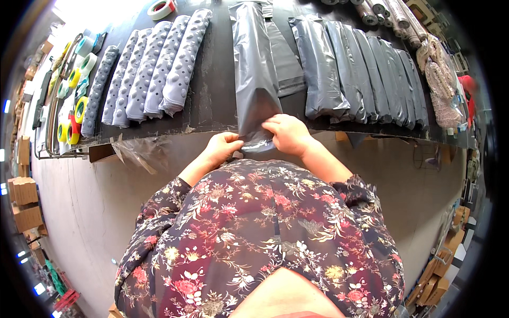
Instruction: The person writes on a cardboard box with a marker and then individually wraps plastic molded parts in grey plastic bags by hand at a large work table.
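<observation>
A long grey plastic mailing bag point(254, 58) lies in front of me on the black table, its near end hanging over the front edge. Something long fills it, but what is inside is hidden. My left hand point(220, 149) pinches the left corner of the bag's near end. On the other side, my right hand point(289, 133) grips the bag's right edge with bent fingers. Partly under the bag, at its right, lies another flat grey mailing bag point(286, 66).
Several grey dotted rolls point(183, 61) lie side by side at the left. Several filled grey bags point(321, 69) lie in a row at the right. A tape roll point(161, 9) sits at the back, with yellow tape rolls point(80, 109) at the far left. The table's front edge point(196, 132) curves before me.
</observation>
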The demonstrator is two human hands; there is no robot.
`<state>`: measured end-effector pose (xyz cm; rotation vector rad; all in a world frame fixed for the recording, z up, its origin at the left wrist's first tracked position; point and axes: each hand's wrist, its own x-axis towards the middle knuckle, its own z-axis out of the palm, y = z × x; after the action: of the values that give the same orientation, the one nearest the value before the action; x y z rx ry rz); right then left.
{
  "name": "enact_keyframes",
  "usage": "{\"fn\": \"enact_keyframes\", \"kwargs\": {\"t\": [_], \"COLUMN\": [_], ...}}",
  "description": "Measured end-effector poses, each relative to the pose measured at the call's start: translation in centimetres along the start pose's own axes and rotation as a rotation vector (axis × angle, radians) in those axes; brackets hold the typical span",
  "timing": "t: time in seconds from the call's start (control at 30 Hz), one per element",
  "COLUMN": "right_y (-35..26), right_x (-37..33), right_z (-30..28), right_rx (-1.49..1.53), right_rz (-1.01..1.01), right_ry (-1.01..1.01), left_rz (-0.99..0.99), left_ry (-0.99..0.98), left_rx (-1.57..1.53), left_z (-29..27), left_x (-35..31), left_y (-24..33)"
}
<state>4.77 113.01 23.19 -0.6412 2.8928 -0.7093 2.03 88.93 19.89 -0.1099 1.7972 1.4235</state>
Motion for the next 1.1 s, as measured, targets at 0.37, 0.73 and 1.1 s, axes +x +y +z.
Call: {"fn": "enact_keyframes", "kwargs": {"t": [0.37,0.73,1.1], "right_y": [-3.0,-1.1,5.7], "right_x": [1.6,-3.2,-16.5], "right_z": [1.8,3.2,5.4], "right_rx": [0.210,0.217,-0.095], "right_rz": [-0.045,-0.147,0.545], "right_ry": [-0.009,0.022,-0.490], "left_rz": [0.151,0.087,1.048], "left_ry": [-0.047,-0.100,0.336], "left_rx": [-0.006,0.095,1.270], "left_z": [1.3,0.4,-3.2], "left_x": [-1.3,-1.2,0.6], "left_y": [-2.1,-1.7,2.3]}}
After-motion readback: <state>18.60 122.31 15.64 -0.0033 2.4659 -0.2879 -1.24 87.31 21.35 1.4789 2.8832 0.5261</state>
